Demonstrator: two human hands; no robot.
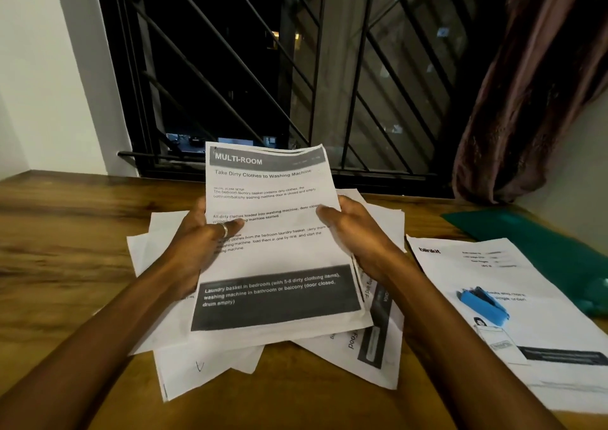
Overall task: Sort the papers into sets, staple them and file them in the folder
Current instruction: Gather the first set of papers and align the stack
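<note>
In the centre of the frame both hands held a stack of papers [273, 258] tilted up off the worktop [65, 248]. The left hand [200, 232] gripped the stack's left edge with the thumb laid across the printed front. The right hand [355, 232] gripped the right edge the same way. The fingers of both hands were hidden behind the sheets. A ring [224, 229] showed on the left hand.

The top page bore the heading "MULTI-ROOM" and a line about taking dirty clothes to a washing machine. The left thumb covered the start of several lines, and the smallest print was too soft to read. How many sheets the stack held could not be told; only a few offset edges showed at its top and right side.

Below the stack, loose papers [204, 364] lay fanned on the worktop, mostly covered by the stack and the forearms, their print visible only in fragments.

At the right of the frame a separate sheet [460, 285] headed "blinkit" lay flat, its lower right corner cut off by the frame edge. On it rested a small blue stapler [482, 304], blurred. Beyond it a green folder [526, 232] lay on the worktop, partly under that sheet and running out of the right edge.

Across the top, a barred window [263, 67] showed darkness, with a curtain [533, 84] at the upper right.
</note>
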